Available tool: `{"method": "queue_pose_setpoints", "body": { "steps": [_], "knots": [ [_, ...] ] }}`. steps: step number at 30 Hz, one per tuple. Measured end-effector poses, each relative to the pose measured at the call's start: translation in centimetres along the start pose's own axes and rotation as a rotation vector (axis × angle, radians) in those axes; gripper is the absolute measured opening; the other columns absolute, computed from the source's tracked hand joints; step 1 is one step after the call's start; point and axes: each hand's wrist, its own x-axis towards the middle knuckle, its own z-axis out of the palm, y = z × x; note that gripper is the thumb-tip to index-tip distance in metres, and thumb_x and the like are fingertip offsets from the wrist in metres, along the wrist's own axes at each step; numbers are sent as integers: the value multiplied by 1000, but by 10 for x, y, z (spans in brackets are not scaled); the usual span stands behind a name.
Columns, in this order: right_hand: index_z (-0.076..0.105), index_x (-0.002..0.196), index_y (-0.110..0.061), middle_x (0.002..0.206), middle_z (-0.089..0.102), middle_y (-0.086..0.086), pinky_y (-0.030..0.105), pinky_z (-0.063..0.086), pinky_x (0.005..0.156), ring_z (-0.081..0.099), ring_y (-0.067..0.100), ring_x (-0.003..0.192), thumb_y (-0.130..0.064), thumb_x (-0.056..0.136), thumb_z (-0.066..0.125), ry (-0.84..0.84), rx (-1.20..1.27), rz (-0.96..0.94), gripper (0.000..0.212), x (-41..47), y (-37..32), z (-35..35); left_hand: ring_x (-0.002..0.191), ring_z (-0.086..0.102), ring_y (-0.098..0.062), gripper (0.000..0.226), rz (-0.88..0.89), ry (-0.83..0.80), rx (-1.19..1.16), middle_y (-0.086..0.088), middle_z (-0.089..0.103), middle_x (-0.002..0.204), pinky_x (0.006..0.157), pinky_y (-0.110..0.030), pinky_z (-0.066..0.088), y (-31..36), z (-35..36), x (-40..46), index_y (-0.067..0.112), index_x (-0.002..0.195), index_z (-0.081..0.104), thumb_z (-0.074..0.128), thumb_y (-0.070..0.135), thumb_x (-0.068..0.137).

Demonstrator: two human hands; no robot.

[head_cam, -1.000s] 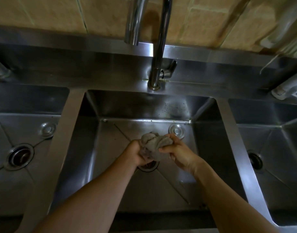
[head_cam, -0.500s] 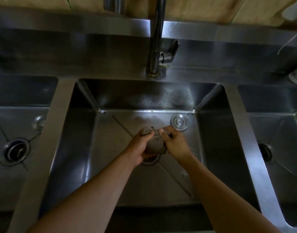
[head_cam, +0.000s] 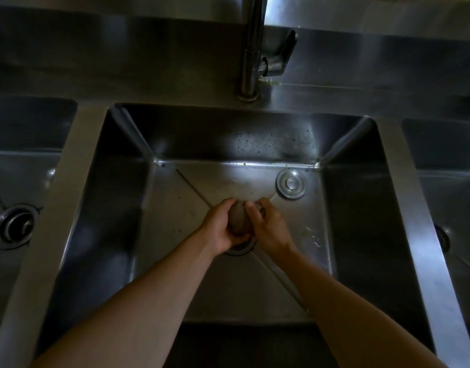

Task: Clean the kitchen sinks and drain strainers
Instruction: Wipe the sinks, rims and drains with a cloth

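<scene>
Both hands, the left hand (head_cam: 220,226) and right hand (head_cam: 269,226), clench a balled grey cloth (head_cam: 238,218) over the middle sink's (head_cam: 358,208) drain (head_cam: 240,247), with the faucet (head_cam: 251,54) at twelve o'clock.

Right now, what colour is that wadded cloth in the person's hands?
A dull grey-brown cloth, seen in the dim head view.

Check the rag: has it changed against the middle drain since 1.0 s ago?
Yes. The rag, loose and bunched earlier, is now squeezed into a tight ball between the left hand and right hand, over the middle drain.
</scene>
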Motion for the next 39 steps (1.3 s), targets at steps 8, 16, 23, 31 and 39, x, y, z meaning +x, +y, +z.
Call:
{"method": "queue_pose_setpoints", "body": {
  "steps": [8, 16, 23, 31, 39],
  "knots": [
    [66, 86, -9, 71, 60, 8, 30, 42, 56, 56, 23, 66, -30, 99, 45, -117, 32, 279, 32, 26, 19, 20, 64, 61, -18, 17, 199, 136, 134, -5, 62, 79, 47, -28, 51, -21, -12, 25, 20, 85, 56, 46, 14, 97],
    [65, 113, -1, 115, 64, 24, 41, 49, 90, 61, 32, 100, -19, 101, 36, -197, -49, 354, 36, 40, 38, 40, 66, 60, -18, 17, 175, 211, 162, -3, 61, 80, 47, -29, 51, -29, -27, 46, 23, 89, 52, 47, 9, 97],
    [59, 124, -4, 126, 60, 19, 30, 44, 87, 58, 30, 110, -19, 103, 34, -222, -21, 375, 37, 36, 41, 42, 73, 61, -16, 11, 159, 181, 216, -2, 62, 87, 52, -31, 52, -28, -31, 45, 23, 91, 54, 50, 14, 97],
    [27, 148, -31, 135, 45, 1, 32, 39, 104, 44, 15, 125, -43, 93, 55, -223, 106, 68, 63, 8, 19, 9, 71, 61, -22, 24, -3, 84, -115, -13, 63, 83, 42, -22, 52, -2, -25, 17, 5, 93, 60, 37, 9, 98],
    [53, 129, -27, 120, 60, 1, 27, 47, 92, 56, 10, 106, -48, 86, 56, -143, -135, -331, 48, -2, 3, 8, 44, 59, -14, 29, -67, 35, -48, -6, 62, 56, 34, -15, 42, 6, -17, -1, 7, 82, 60, 37, 16, 97]
  ]
}}
